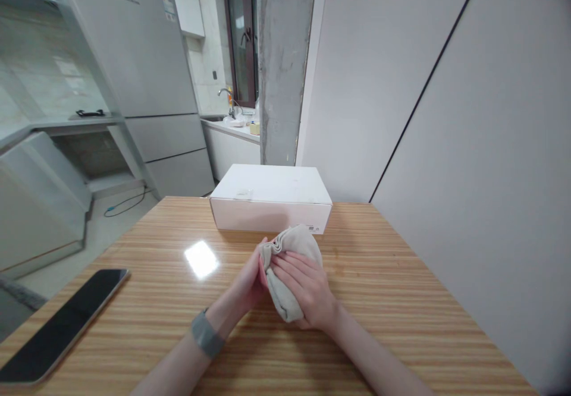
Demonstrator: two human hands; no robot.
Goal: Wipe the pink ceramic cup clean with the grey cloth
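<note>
Between my two hands, above the wooden table (370, 319), is a folded light grey-beige cloth (289, 301). My left hand (252, 280) grips the cloth from its left side, with most of its fingers hidden behind the fabric. Across the near right face of the cloth lies my right hand (306, 289), its fingers pressed together against the fabric and pointing up and left. Wavy layered folds show at the cloth's upper left edge. Whether anything is wrapped inside cannot be seen. A grey band (207, 333) circles my left wrist.
Just beyond my hands a closed white box (267, 213) stands on the far part of the table. A black phone-like slab (62, 327) lies at the table's left edge. Behind are a fridge (134, 57), a sink counter with a faucet (229, 101), and a white wall on the right.
</note>
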